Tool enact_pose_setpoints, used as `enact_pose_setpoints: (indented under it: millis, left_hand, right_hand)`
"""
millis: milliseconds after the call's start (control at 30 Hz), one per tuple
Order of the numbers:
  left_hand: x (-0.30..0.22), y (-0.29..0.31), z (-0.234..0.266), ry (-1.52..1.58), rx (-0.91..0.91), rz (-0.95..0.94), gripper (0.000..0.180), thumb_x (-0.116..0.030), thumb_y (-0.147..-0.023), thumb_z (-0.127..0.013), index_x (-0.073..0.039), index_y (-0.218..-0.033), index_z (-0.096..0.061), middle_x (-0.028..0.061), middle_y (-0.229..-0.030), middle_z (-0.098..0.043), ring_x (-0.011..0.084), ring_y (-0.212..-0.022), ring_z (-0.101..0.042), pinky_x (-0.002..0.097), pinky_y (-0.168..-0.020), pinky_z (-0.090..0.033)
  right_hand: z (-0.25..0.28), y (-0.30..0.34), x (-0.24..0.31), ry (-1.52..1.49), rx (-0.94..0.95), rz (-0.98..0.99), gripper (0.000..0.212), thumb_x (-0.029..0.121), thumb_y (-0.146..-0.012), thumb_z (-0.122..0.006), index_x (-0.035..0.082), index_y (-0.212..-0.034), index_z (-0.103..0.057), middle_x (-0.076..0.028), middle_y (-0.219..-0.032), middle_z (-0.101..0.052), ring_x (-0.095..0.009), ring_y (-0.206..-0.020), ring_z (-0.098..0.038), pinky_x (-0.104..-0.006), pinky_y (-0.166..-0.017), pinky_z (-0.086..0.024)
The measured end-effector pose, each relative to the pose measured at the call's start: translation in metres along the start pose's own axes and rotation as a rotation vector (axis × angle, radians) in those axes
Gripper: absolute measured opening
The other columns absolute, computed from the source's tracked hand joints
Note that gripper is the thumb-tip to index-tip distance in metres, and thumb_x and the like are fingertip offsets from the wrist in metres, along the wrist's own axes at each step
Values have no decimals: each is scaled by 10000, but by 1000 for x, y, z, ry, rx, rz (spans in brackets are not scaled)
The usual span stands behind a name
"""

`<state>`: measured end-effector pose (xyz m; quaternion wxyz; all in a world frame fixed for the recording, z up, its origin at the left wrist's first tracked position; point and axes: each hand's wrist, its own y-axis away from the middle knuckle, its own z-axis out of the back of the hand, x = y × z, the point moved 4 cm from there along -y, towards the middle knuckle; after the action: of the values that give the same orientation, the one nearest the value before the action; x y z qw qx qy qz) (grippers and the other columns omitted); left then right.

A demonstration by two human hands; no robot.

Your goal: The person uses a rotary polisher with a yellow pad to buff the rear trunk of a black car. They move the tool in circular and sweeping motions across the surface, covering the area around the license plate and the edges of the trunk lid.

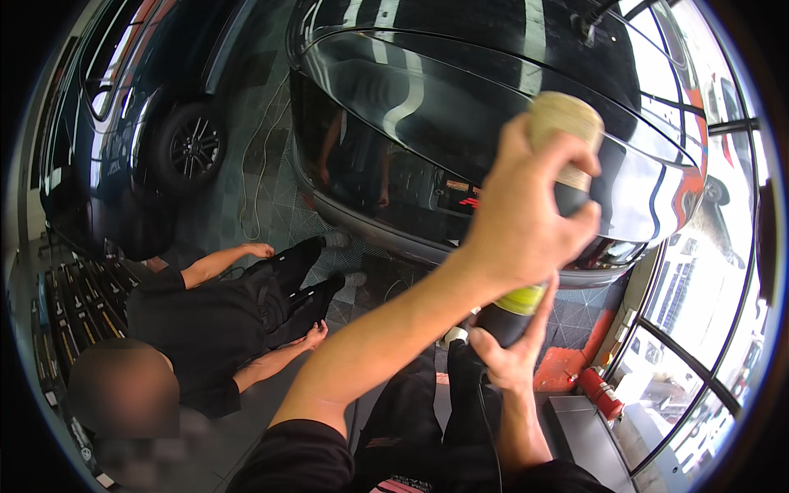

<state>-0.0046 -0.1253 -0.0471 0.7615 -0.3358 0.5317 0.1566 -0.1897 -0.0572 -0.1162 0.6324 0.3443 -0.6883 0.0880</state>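
A black and lime-green power polisher (519, 299) with a thick beige pad (565, 117) is held up in front of me, its pad end pointing away. My left hand (530, 209) reaches across and is closed around the black head just behind the pad. Lower down, my right hand (516, 353) wraps the black rear of the body. A thin dark cord hangs below the tool along my leg. Beyond the polisher is the glossy black rear of a car (394, 148), partly hidden by my left hand. I cannot tell whether the pad touches it.
A person in black (205, 320) stands close on my left, beside a rack of tools (86, 312). Another dark car (140, 123) is at the far left. A cable (256, 181) lies on the tiled floor. At right are a red fire extinguisher (600, 393) and glass panes.
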Motion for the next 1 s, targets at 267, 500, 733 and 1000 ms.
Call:
enact_pose_setpoints:
  millis: [267,500,733,1000]
  left_hand:
    - [9,-8,23,41,82,-7,593,-179,-661,-886,-159,-1217,-680,200,-1355,-506,377,-1245,-568,441,-1084,-473]
    - [46,-28,126,117,2,197,539,-84,-725,-865,-81,-1216,-645,91,-1138,-696,186,-943,-701,326,-822,-595]
    - [62,-53,200,92,-52,392,541,-90,-718,-863,-60,-1219,-663,134,-1062,-715,203,-812,-723,321,-709,-618]
    - [31,-38,153,67,125,493,561,-124,-705,-860,-53,-1215,-638,127,-1007,-707,195,-814,-707,334,-729,-602]
  right_hand:
    - [-27,-8,10,-71,-4,-22,1303,92,-744,-869,121,-1698,18,-213,-1357,-556,-276,-1103,-640,-408,-929,-559]
    - [-115,-47,16,176,226,107,1219,133,-791,-830,73,-1689,-9,-254,-1414,-589,-312,-1236,-642,-419,-1048,-519]
    - [-174,-63,46,-86,440,-114,1195,54,-813,-792,63,-1693,17,-179,-1433,-516,-234,-1189,-584,-369,-1012,-508]
    - [-155,-15,63,-443,344,-186,1247,74,-830,-803,51,-1677,113,-161,-1445,-487,-220,-1251,-544,-386,-1052,-481]
